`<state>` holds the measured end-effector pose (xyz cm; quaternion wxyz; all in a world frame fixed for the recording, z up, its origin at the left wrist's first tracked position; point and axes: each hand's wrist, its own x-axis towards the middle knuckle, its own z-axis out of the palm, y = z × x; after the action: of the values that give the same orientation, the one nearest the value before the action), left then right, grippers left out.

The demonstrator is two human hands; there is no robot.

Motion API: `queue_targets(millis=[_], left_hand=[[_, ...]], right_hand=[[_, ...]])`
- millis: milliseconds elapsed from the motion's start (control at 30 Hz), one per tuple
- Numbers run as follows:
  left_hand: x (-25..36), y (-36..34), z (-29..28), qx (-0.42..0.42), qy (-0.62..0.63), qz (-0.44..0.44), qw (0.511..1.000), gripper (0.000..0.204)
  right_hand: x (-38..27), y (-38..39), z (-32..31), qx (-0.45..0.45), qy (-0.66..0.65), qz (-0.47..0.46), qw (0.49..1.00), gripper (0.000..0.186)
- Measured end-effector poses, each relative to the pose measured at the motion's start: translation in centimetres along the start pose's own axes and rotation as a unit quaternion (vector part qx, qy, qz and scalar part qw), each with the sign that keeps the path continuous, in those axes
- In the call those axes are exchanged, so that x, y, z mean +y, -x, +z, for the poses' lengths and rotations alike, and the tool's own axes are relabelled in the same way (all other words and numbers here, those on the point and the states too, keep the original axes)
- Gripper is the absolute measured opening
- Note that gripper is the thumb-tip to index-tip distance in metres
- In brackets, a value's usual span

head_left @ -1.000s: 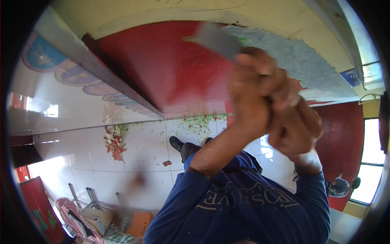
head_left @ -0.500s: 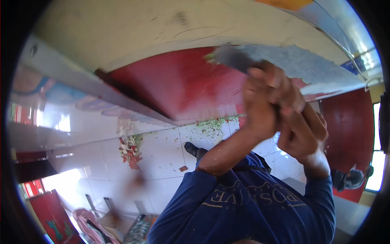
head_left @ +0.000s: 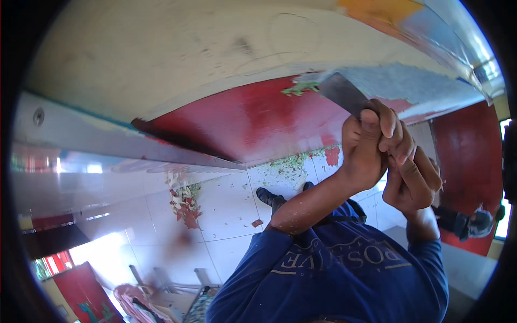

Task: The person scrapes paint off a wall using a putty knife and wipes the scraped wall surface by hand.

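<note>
More of the ragged green patch [head_left: 300, 89] on the red-painted wall [head_left: 231, 110] has been revealed since half a second ago, just left of the scraper [head_left: 344, 94]. The scraper is gripped in the curled fingers of the left hand [head_left: 366, 148] and right hand [head_left: 414, 185].

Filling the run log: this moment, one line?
left hand: gripping scraper; right hand: curled against left; scraper: near green patch beside red paint; floor: paint flakes
</note>
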<state>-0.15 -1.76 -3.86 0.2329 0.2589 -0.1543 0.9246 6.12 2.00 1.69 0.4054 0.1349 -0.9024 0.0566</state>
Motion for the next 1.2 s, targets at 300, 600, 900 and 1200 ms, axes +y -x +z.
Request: queue_targets(millis=[300,600,900,1200], left_hand=[[12.0,1.3,1.0,-0.14,-0.636,0.156,0.743,0.043],[17.1,-2.3,2.7,-0.303,-0.885,0.353,-0.009,0.025],[16.8,-2.8,4.9,-0.214,-0.869,0.433,-0.105,0.003],[13.8,-1.5,1.0,-0.06,-0.905,0.419,-0.047,0.046]], right_hand=[[1.0,1.1,-0.2,0.019,-0.223,0.027,0.974,0.029],[5.3,9.5,-3.3,0.134,-0.238,0.26,0.926,0.034],[8.5,11.4,-2.7,0.129,-0.298,0.172,0.93,0.036],[10.9,17.8,-3.1,0.128,-0.414,0.246,0.867,0.033]])
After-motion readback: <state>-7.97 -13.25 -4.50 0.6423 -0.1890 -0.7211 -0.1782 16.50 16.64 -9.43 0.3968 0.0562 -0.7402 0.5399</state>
